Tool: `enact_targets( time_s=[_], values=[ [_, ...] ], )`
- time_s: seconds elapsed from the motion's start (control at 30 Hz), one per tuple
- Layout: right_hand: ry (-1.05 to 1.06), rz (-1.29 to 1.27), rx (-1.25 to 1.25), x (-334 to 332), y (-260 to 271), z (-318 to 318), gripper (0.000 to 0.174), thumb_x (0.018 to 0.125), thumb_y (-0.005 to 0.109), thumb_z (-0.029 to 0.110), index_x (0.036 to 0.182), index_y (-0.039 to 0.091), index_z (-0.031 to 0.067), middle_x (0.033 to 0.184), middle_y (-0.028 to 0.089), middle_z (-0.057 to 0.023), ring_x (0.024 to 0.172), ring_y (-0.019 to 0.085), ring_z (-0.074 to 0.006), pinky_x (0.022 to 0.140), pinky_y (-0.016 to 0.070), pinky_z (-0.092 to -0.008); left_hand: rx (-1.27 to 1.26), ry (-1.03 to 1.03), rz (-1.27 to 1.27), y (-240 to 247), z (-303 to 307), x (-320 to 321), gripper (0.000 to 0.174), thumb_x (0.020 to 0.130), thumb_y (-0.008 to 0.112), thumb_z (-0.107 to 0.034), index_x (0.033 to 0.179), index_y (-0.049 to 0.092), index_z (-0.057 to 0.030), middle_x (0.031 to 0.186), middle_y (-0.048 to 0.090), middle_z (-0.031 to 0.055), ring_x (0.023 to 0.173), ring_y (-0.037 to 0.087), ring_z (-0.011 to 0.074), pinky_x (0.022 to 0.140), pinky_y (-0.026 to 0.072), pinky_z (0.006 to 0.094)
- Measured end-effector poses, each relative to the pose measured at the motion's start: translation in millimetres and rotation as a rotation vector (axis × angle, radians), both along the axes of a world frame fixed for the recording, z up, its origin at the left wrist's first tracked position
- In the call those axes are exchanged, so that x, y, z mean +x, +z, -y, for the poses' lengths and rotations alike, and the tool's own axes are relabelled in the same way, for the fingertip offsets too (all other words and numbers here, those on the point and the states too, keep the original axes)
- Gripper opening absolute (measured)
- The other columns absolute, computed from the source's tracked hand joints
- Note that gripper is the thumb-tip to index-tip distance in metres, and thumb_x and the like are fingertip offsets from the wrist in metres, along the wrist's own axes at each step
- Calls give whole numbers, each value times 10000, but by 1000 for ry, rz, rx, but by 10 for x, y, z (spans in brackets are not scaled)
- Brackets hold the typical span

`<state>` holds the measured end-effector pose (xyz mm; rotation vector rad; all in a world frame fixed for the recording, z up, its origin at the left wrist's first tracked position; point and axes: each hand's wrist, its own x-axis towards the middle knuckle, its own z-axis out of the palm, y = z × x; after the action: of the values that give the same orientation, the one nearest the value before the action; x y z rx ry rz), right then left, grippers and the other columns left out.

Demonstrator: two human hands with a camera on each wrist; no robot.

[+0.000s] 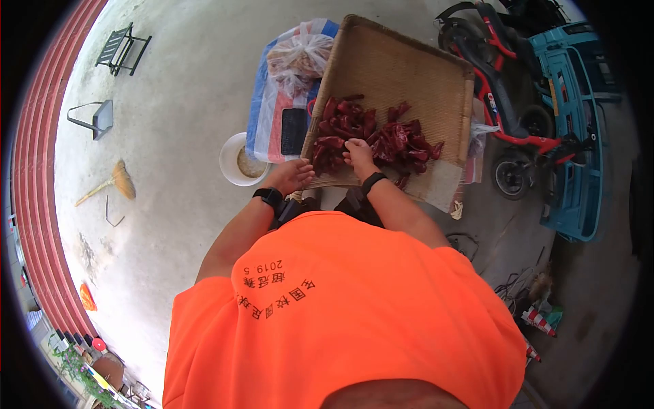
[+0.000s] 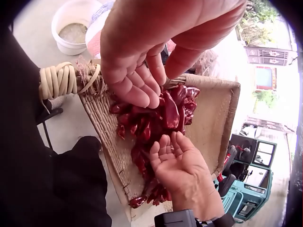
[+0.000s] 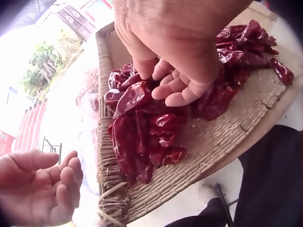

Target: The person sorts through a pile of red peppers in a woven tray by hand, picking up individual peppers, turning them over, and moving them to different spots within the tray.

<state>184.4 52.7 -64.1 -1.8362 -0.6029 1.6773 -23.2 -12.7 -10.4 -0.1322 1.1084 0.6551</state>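
Observation:
A woven basket tray (image 1: 409,61) with a raised rim lies in front of me, its near end close to my legs. Dark red, wrinkled dried peppers (image 1: 405,143) are heaped in its nearer half. My right hand (image 1: 359,155) hovers over the heap; its fingers (image 3: 177,94) are loosely bent, close above the peppers, with nothing visible between them. At the tray's near left corner is my left hand (image 1: 291,176), palm turned up and fingers relaxed. The left wrist view shows the left hand's fingertips overlapping the pepper heap, holding nothing visible.
Left of the tray, a striped surface (image 1: 261,123) bears a plastic bag (image 1: 300,58) and a black flat object (image 1: 294,131). A white bucket (image 1: 228,167) stands beside it. To the right are a red and black scooter (image 1: 490,82) and a teal vehicle (image 1: 575,123).

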Motion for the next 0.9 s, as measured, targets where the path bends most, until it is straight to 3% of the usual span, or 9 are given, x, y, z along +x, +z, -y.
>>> enact_targets(
  time_s=[0.07, 0.17, 0.27, 0.37, 0.47, 0.57, 0.73, 0.83, 0.9],
  values=[
    [101, 45, 83, -58, 199, -15, 275, 775, 584, 142, 1037, 533, 73, 785, 572, -32, 576, 551, -140, 467, 434, -267, -3, 1, 10, -11, -26, 20, 263, 860, 478, -145, 1090, 442, -24, 1059, 488, 100, 937, 508, 214, 786, 457, 325],
    [310, 206, 185, -66, 27, -43, 320, 741, 605, 122, 1045, 535, 49, 735, 575, -49, 579, 556, -136, 485, 440, -271, 19, -9, 12, -29, -35, 2, 258, 855, 488, -139, 1081, 440, -24, 1049, 489, 100, 936, 507, 217, 784, 458, 328],
    [517, 449, 309, -15, -332, -58, 257, 751, 595, 119, 986, 520, 51, 851, 566, -45, 583, 543, -104, 494, 438, -223, 31, 2, 25, 91, -42, -5, 248, 850, 496, -132, 1067, 439, -25, 1051, 477, 103, 939, 500, 220, 782, 458, 326],
    [269, 218, 273, -8, -296, 8, 207, 744, 600, 110, 919, 509, 45, 815, 560, -48, 625, 572, -118, 509, 451, -225, 39, -8, 39, 68, -33, -24, 252, 853, 498, -140, 1069, 437, -27, 1071, 457, 111, 948, 490, 221, 787, 455, 326],
    [120, -8, 178, -25, 133, 97, 156, 751, 591, 78, 869, 493, 50, 797, 551, -45, 664, 590, -135, 532, 464, -226, -4, 24, 66, -128, -39, 8, 251, 858, 497, -149, 1071, 439, -31, 1067, 462, 109, 923, 498, 218, 768, 460, 321],
    [223, -190, 250, -68, 283, 231, 138, 762, 572, 44, 874, 493, 55, 798, 549, -39, 676, 592, -138, 553, 472, -232, -22, 21, 43, 153, -107, 158, 223, 864, 489, -177, 1029, 457, -30, 1006, 503, 109, 873, 516, 219, 732, 467, 303],
    [650, -367, 257, -99, 525, 339, 140, 783, 583, 73, 901, 507, 69, 833, 556, -1, 784, 564, -84, 664, 462, -223, 112, -18, 192, -206, -134, 106, 167, 836, 511, -106, 991, 489, -49, 917, 537, 84, 828, 530, 191, 703, 462, 297],
    [354, -398, 33, -97, 722, 363, 158, 809, 572, 125, 949, 523, 70, 881, 568, -14, 780, 560, -82, 674, 460, -216, 173, -105, 113, -73, -143, 139, 228, 824, 510, -60, 1047, 462, -42, 965, 521, 81, 861, 535, 190, 746, 457, 303],
    [432, -408, 25, -37, 653, 373, 178, 823, 560, 147, 980, 528, 70, 906, 571, -18, 783, 561, -85, 673, 462, -222, 209, -179, 96, -33, -151, 160, 267, 822, 505, -39, 1081, 442, -36, 1002, 509, 84, 905, 532, 196, 789, 449, 316]
  ],
)
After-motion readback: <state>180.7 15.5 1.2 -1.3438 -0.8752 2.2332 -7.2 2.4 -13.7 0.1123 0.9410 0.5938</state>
